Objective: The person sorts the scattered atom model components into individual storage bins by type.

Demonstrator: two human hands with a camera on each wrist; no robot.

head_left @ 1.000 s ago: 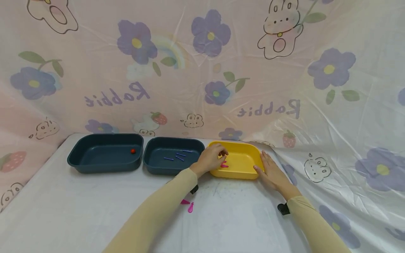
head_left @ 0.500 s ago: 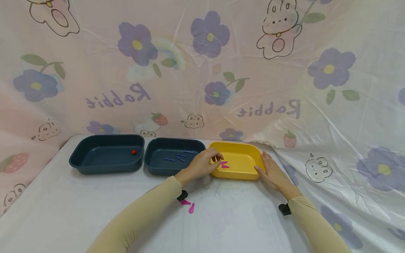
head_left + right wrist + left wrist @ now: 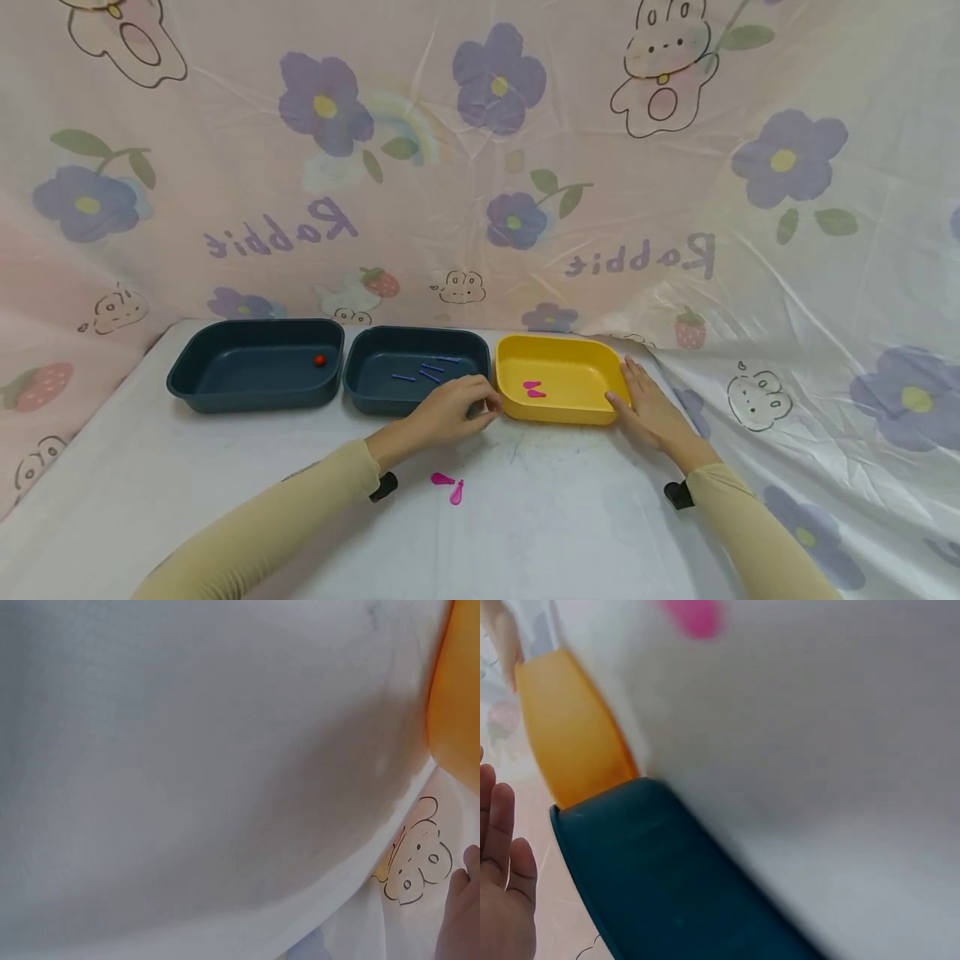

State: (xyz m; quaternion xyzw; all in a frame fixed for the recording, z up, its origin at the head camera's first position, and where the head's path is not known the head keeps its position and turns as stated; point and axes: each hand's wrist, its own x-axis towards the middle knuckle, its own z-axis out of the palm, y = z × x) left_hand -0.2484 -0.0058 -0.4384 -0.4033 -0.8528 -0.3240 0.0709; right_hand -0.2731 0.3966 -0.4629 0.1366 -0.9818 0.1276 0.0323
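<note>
My left hand [image 3: 453, 410] is over the front right corner of the middle dark blue bin [image 3: 375, 403], beside the yellow bin [image 3: 562, 411]. Its fingers are loosely bent, with nothing seen between them. In the left wrist view, the fingers [image 3: 496, 832] show at the left edge, apart from the bins. My right hand [image 3: 654, 412] rests with straight fingers against the yellow bin's right side. Inside that bin lie two small pink teardrop-shaped pieces [image 3: 536, 393]. Two more pink pieces [image 3: 442, 479] of the same shape lie on the white cloth, in front of the bins.
Several thin blue sticks [image 3: 403, 378] lie in the middle bin. A larger dark blue bin [image 3: 247, 402] at the left holds a small red ball [image 3: 320, 361]. The three bins stand in a row along the patterned curtain [image 3: 420, 183] at the back of the cloth-covered table [image 3: 540, 517].
My left hand has come out of the yellow bin and moved left and toward me, uncovering the two pink pieces inside. My right hand has stayed at the bin's side.
</note>
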